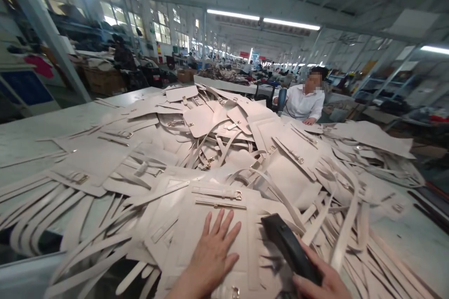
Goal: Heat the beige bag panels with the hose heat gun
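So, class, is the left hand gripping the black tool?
No, the left hand lies spread on a cream panel; the right hand holds the black tool.

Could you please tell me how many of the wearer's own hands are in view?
2: the left hand rests on a pale panel, and the right hand holds a black tool. The right hand is partly out of view.

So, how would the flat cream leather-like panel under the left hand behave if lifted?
The panel would probably flex without going limp: similar cream panels behind it hold broad curves. Their edges look thin, so it's likely light for its size, though the gold metal buckle and slim gold bar may weigh on its far end.
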`<action>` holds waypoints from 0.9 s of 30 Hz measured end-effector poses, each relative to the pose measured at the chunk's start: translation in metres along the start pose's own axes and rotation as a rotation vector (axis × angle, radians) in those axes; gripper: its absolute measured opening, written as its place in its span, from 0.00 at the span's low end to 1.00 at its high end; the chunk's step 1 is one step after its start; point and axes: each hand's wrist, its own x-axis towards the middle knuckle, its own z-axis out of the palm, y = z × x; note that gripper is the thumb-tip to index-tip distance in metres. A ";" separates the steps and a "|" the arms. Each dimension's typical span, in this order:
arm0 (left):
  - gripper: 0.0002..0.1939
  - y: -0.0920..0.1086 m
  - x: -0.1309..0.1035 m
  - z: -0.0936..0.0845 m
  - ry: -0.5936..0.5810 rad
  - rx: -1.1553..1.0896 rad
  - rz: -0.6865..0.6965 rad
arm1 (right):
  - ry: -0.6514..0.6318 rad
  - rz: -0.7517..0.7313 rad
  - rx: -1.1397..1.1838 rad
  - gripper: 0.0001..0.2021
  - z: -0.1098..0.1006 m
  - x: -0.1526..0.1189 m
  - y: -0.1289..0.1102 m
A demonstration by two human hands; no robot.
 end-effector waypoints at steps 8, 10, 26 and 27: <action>0.40 -0.003 -0.003 -0.004 -0.006 -0.032 0.008 | -0.240 0.086 0.122 0.15 0.014 0.100 -0.036; 0.41 -0.003 -0.003 -0.003 -0.017 -0.048 0.005 | -0.225 0.063 0.129 0.14 0.004 0.105 -0.039; 0.33 -0.004 -0.011 -0.010 0.020 -0.211 0.008 | -0.239 -0.052 -0.165 0.36 0.074 0.051 -0.053; 0.32 -0.004 -0.011 -0.009 0.040 -0.214 0.009 | -0.324 -0.027 -0.151 0.36 0.083 0.046 -0.059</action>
